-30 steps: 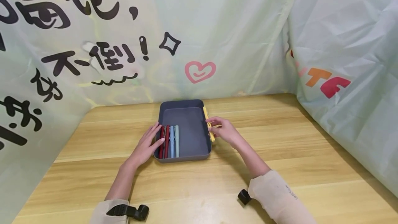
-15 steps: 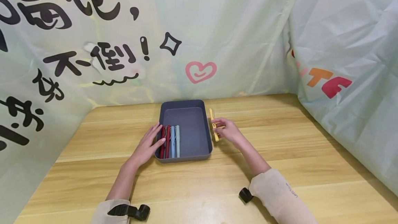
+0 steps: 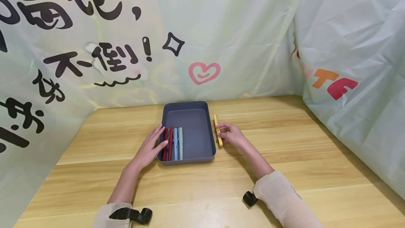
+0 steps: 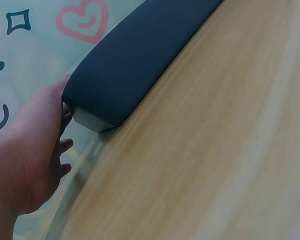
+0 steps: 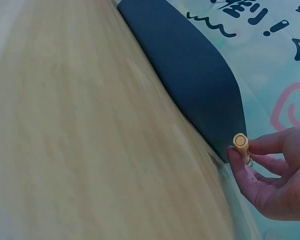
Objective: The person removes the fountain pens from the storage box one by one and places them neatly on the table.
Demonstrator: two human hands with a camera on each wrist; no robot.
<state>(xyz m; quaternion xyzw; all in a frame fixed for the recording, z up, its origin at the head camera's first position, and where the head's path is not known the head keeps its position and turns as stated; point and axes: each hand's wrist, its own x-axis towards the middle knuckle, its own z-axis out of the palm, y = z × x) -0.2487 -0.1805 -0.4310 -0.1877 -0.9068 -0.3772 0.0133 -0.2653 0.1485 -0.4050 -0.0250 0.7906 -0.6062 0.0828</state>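
Note:
In the head view a dark blue-grey tray (image 3: 197, 140) lies on the wooden table. Inside, along its left side, two dark red pens (image 3: 171, 145), a blue pen (image 3: 175, 147) and a pale green-blue pen (image 3: 180, 147) lie side by side. My left hand (image 3: 148, 150) holds the tray's left wall, the thumb over the rim and the other fingers along the outside. Just right of the tray, my right hand (image 3: 232, 134) pinches a yellow pen (image 3: 218, 133) between thumb and fingers. The right wrist view shows this pen (image 5: 241, 141) end-on, beside the tray's outer wall.
The wooden table (image 3: 196, 192) runs back to a printed cloth (image 3: 246, 45) with black characters and a pink heart. A second cloth wall (image 3: 357, 45) stands on the right. Each sleeve carries a black wrist device (image 3: 250, 198).
My right hand has moved the yellow pen from the tray's right rim slightly to the right, then a little toward me. The left hand keeps its place on the tray.

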